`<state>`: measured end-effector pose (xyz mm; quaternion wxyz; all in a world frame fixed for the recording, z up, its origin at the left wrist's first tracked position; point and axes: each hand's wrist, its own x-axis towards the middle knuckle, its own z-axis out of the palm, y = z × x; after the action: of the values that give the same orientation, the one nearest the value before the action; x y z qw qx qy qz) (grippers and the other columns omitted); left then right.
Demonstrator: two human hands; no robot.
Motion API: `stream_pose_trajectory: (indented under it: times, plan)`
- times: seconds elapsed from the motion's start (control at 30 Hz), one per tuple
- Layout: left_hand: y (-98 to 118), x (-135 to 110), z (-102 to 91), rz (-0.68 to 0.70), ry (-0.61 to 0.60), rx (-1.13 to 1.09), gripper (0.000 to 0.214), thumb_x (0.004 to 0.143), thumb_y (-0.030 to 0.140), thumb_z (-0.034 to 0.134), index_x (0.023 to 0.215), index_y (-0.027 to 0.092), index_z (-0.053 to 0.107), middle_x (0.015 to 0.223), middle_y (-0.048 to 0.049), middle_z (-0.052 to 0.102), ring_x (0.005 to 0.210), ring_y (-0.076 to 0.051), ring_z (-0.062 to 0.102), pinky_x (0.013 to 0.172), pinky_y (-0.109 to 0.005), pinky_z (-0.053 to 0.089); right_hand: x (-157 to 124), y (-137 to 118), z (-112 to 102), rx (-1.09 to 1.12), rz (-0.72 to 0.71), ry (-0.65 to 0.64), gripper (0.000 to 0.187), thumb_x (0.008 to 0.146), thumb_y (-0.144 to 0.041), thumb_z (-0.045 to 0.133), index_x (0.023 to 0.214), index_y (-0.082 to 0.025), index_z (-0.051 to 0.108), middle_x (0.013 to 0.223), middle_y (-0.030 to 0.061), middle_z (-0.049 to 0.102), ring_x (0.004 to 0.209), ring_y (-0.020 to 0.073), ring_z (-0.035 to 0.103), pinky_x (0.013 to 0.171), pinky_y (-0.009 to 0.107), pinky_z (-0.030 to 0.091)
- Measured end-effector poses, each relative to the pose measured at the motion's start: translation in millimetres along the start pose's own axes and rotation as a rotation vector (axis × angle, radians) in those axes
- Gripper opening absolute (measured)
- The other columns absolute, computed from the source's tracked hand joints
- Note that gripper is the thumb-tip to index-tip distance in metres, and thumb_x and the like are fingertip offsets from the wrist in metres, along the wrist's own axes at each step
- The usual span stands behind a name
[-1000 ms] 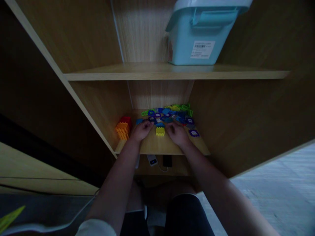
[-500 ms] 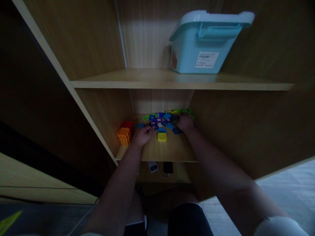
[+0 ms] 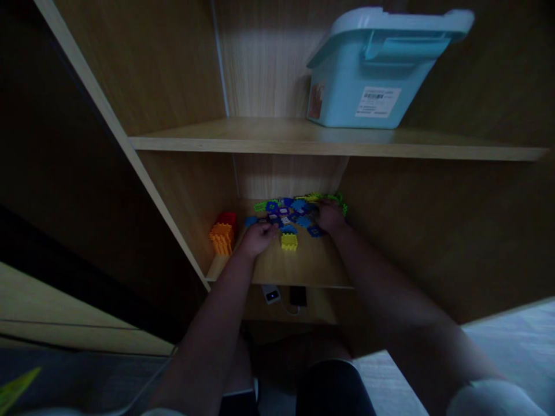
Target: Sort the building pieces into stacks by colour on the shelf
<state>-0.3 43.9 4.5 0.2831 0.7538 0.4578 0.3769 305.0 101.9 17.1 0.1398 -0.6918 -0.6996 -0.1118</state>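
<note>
Blue interlocking plastic pieces (image 3: 284, 220), some with pale marks, lie in a loose heap on the lower shelf. My left hand (image 3: 259, 237) is at the heap's front left, fingers curled together; whatever they hold, if anything, is hidden. At the right side of the heap is my right hand (image 3: 332, 217), its fingertips lost in shadow among the pieces. Green pieces (image 3: 340, 201) lie behind and beside it. A yellow stack of pieces (image 3: 289, 242) stands in front of the heap, between my hands. Left of my left hand are an orange stack (image 3: 222, 239) and a red stack (image 3: 227, 218).
A light blue lidded bin (image 3: 342, 98) sits on the upper shelf (image 3: 260, 138), above my hands. The cabinet's side walls close in left and right. Below, a white device with a small screen (image 3: 271, 294) and a black device (image 3: 298, 296) lie near a cable.
The view has shifted slightly, so the bin looks higher and farther right. Both hands stay at the heap with little visible movement. The stacks stand as before.
</note>
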Motion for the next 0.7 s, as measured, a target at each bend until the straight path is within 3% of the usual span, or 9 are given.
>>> stream_pose_trajectory:
  times: [0.1, 0.2, 0.27, 0.33, 0.43, 0.57, 0.7]
  plan:
    - [0, 0, -0.3, 0.022, 0.016, -0.006, 0.053, 0.102, 0.058, 0.053, 0.068, 0.019, 0.067, 0.069, -0.0017, 0.069, 0.069, -0.017, 0.061, 0.066, -0.029, 0.043, -7, -5, -3, 0.077, -0.025, 0.104, 0.041, 0.097, -0.023, 0.054, 0.131, -0.014, 0.075, 0.142, 0.0204, 0.069, 0.132, 0.0387, 0.059, 0.107, 0.05, 0.05]
    - [-3, 1, 0.4, 0.032, 0.036, -0.03, 0.051, 0.101, 0.058, 0.054, 0.073, 0.018, 0.071, 0.077, -0.0031, 0.073, 0.077, -0.018, 0.065, 0.073, -0.029, 0.046, -21, -15, -11, 0.258, -0.054, 0.308, 0.037, 0.099, -0.019, 0.05, 0.123, -0.015, 0.077, 0.131, 0.0182, 0.073, 0.126, 0.0327, 0.064, 0.111, 0.048, 0.051]
    - [-7, 3, 1.4, 0.001, 0.046, -0.053, 0.051, 0.099, 0.06, 0.055, 0.077, 0.018, 0.075, 0.081, -0.0036, 0.075, 0.08, -0.02, 0.066, 0.074, -0.029, 0.047, -35, -24, -18, 0.412, -0.103, 0.452, 0.031, 0.102, -0.023, 0.052, 0.118, -0.017, 0.077, 0.13, 0.0163, 0.074, 0.122, 0.0296, 0.067, 0.111, 0.045, 0.054]
    - [-11, 5, 2.6, -0.056, 0.066, -0.077, 0.056, 0.098, 0.066, 0.055, 0.08, 0.019, 0.078, 0.08, -0.0033, 0.075, 0.081, -0.021, 0.066, 0.073, -0.029, 0.048, -53, -34, -24, 0.539, -0.164, 0.514, 0.027, 0.105, -0.029, 0.053, 0.117, -0.022, 0.077, 0.128, 0.0133, 0.074, 0.119, 0.0276, 0.07, 0.108, 0.045, 0.056]
    - [-14, 6, 3.0, -0.129, 0.116, -0.132, 0.064, 0.095, 0.077, 0.055, 0.085, 0.02, 0.082, 0.074, -0.0019, 0.074, 0.08, -0.021, 0.066, 0.071, -0.029, 0.047, -79, -52, -29, 0.626, -0.13, 0.503, 0.023, 0.107, -0.035, 0.056, 0.113, -0.024, 0.075, 0.108, 0.0104, 0.078, 0.102, 0.0274, 0.074, 0.099, 0.045, 0.061]
    - [-5, 3, 0.8, -0.134, 0.14, -0.256, 0.069, 0.09, 0.084, 0.06, 0.088, 0.02, 0.085, 0.068, -0.0015, 0.069, 0.073, -0.019, 0.064, 0.069, -0.029, 0.045, -99, -68, -32, 0.667, -0.323, 0.376, 0.025, 0.108, -0.032, 0.059, 0.126, -0.031, 0.077, 0.122, 0.009, 0.08, 0.117, 0.0284, 0.074, 0.11, 0.048, 0.059]
    - [3, -1, 0.4, -0.107, 0.072, -0.391, 0.069, 0.086, 0.084, 0.065, 0.089, 0.018, 0.083, 0.058, 0.0008, 0.059, 0.064, -0.017, 0.057, 0.064, -0.029, 0.041, -102, -74, -32, 0.651, -0.462, 0.332, 0.029, 0.108, -0.025, 0.06, 0.127, -0.034, 0.079, 0.13, 0.0051, 0.079, 0.122, 0.0258, 0.074, 0.116, 0.047, 0.058]
